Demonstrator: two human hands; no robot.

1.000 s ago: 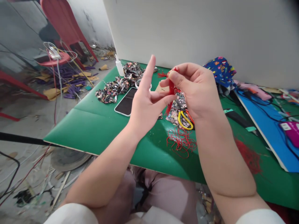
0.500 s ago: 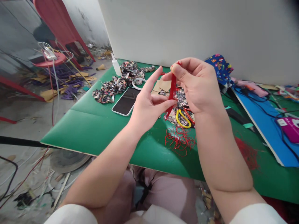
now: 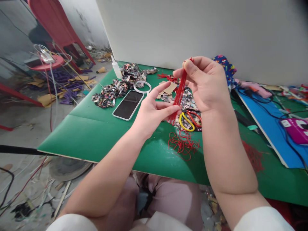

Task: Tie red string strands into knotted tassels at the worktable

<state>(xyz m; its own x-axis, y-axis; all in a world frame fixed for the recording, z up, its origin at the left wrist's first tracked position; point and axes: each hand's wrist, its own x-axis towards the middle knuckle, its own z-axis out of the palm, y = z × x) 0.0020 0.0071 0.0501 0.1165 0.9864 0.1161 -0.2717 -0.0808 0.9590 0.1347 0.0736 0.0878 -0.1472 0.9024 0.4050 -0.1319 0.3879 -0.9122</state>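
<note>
A bundle of red threads (image 3: 180, 90), like a tassel, hangs slanted between my two hands above the table. My right hand (image 3: 204, 80) pinches its top end between thumb and fingers. Lower down, my left hand (image 3: 156, 110) closes its thumb and fingers on the strands, whose loose ends stick out below. Just beneath lie yellow and red handled scissors (image 3: 187, 122) on floral fabric (image 3: 189, 99). Nearer to me is a tangle of loose red threads (image 3: 183, 143). More red threads (image 3: 166, 76) lie behind my hands, by brown card pieces (image 3: 170, 88).
On the green table (image 3: 96, 134) are a phone (image 3: 128, 105), a white ring (image 3: 142, 86), a white squeeze bottle (image 3: 116, 68) and crumpled floral cloth (image 3: 108, 93). At right lie a blue board (image 3: 267, 128) and a magenta device (image 3: 295, 130). A white panel (image 3: 192, 29) stands behind.
My right hand has moved slightly right and up along with the bundle's top, so the strands stretch out longer and lean more. My left hand's forefinger has come down closer to the strands.
</note>
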